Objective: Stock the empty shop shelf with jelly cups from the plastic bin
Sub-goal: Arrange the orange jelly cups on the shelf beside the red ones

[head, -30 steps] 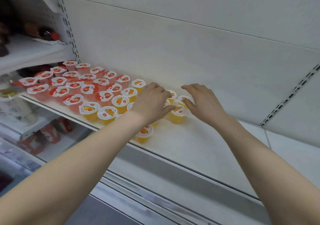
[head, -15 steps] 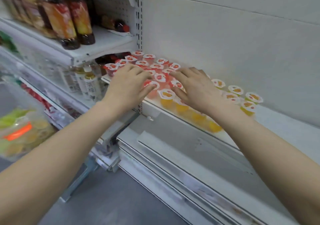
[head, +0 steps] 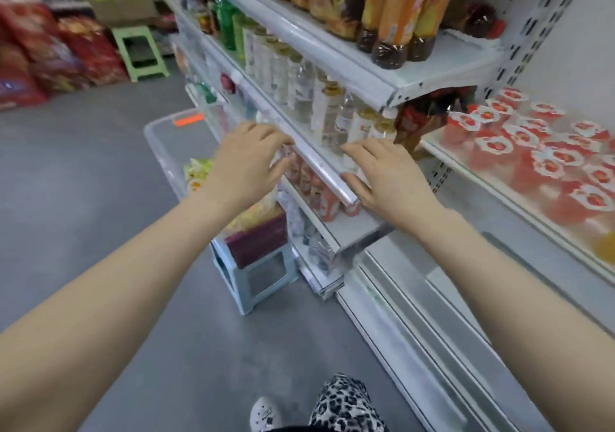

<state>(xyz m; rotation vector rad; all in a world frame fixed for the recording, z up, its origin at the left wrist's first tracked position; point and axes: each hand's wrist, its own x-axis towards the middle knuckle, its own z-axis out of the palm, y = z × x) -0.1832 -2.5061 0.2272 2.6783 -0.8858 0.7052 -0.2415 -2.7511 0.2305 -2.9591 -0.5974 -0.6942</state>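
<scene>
Jelly cups [head: 532, 162], red with white foil lids printed with fruit, standing in rows on the white shelf [head: 519, 212] at the right; one orange-yellow cup [head: 605, 248] at the shelf's near end. More cups, blurred, apparently yellow and green, heaped in the clear plastic bin [head: 166, 152] lower left, perched on a pale blue stool [head: 256, 275], partly hidden behind the left forearm.

Likely light, each small enough for several per hand. Thin plastic walls probably flex under squeeze; peel-off foil tops likely puncture or lift if pinched at the tab. Best taken by the sides just under the rim, or cradled from below in a scoop; smooth walls may slip, so a gentle wrap rather than a hard pinch. Set down base first, lids up, beside the existing rows.

Left hand [head: 246, 162] palm down above the bin, fingers [head: 269, 135] loosely spread, holding nothing. Right hand [head: 392, 178] likewise spread and empty, hovering in front of the edge of the bottle shelf [head: 319, 165], well apart from the stocked cups.

Judged step: reaching toward the bin for another load. Bottled drinks [head: 316, 99] on neighbouring shelves, grey floor [head: 83, 182] below.
</scene>
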